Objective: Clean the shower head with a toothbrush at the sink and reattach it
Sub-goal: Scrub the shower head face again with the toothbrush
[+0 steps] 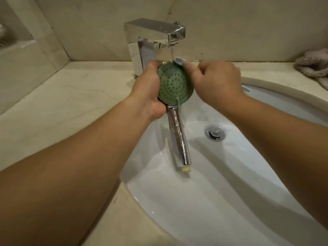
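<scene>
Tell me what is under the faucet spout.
Under the faucet spout a thin stream of water falls onto the toothbrush head at the shower head's top rim. The right hand covers the brush handle.

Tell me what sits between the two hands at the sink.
In the head view, the shower head, green nozzle face up, lies between the left hand gripping its rim and the right hand, which holds the toothbrush at its top edge.

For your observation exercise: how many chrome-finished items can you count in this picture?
3: the faucet behind the basin, the shower head handle held over the sink, and the drain plug in the basin. Others may be hidden.
</scene>
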Tool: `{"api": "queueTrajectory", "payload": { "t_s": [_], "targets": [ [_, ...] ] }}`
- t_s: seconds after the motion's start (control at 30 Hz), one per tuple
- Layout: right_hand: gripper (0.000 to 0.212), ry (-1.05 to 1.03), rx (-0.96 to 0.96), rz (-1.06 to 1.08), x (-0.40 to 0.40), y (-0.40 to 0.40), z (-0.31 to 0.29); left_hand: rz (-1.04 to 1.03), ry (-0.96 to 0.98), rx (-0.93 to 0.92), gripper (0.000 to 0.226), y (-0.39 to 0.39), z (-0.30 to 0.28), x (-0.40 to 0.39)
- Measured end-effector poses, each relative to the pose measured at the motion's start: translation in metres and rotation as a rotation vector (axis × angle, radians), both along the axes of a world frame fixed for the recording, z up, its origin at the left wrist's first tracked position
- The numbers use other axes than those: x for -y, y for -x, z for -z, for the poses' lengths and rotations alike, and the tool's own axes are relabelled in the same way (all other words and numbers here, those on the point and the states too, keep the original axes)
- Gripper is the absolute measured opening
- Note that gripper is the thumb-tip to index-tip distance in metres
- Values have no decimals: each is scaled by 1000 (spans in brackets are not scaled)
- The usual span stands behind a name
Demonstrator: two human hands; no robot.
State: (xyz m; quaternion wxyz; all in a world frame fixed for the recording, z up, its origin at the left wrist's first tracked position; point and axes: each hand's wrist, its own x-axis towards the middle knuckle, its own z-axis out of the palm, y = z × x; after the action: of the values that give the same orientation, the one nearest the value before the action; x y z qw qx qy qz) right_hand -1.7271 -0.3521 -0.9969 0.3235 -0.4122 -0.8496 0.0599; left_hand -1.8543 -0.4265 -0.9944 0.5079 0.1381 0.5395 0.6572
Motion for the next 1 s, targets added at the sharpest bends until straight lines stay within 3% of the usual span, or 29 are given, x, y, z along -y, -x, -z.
{"api": "queueTrajectory", "payload": {
  "t_s": [0.13,0.27,0.37,0.5,0.63,0.73,0.87,1.0],
  "targets": [
    [65,-104,140,-86,11,5,9,-7,0,-19,52,-1,-1,1],
    [64,-34,40,-6,5,5,-2,29,-18,-26,47,-4,-1,2],
    [61,-144,171,-96,13,8,8,1,-2,-23,49,-3,0,3],
    [64,-105,109,4,5,6,-3,34,-10,-20,47,-6,-2,4],
    [62,-225,219,-81,12,6,6,10,-4,-7,48,-5,-3,3],
    [64,-155,167,19,3,5,-6,56,5,-4,48,-7,-3,4],
    [61,-272,280,-138,14,2,8,21,1,-13,51,-6,-4,3],
    [67,-204,230,-54,5,-1,-6,45,-3,7,51,-7,-4,3]
  ]
}}
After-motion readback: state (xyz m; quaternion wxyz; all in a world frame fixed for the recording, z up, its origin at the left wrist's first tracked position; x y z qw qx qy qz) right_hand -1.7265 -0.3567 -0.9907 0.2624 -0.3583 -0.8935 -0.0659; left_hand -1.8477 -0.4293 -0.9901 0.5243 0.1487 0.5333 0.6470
